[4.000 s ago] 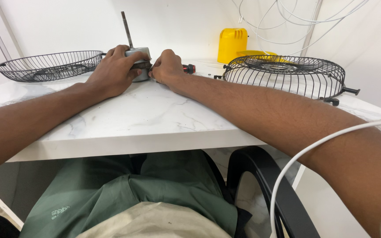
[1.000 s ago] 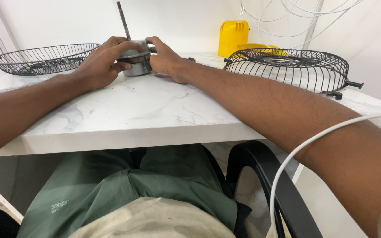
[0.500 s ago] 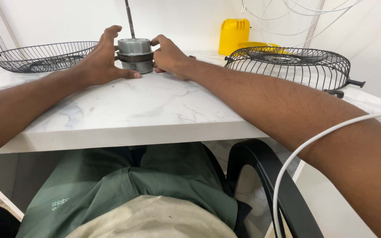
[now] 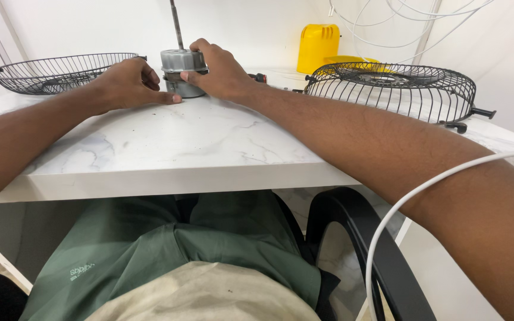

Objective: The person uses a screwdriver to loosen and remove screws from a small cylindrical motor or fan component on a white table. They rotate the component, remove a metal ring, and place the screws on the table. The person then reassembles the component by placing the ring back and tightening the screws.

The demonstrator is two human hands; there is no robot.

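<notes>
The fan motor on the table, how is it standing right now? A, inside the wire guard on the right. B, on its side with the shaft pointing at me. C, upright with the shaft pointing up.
C: the fan motor stands on the table, its thin shaft rising straight up, the right hand gripping it.
</notes>
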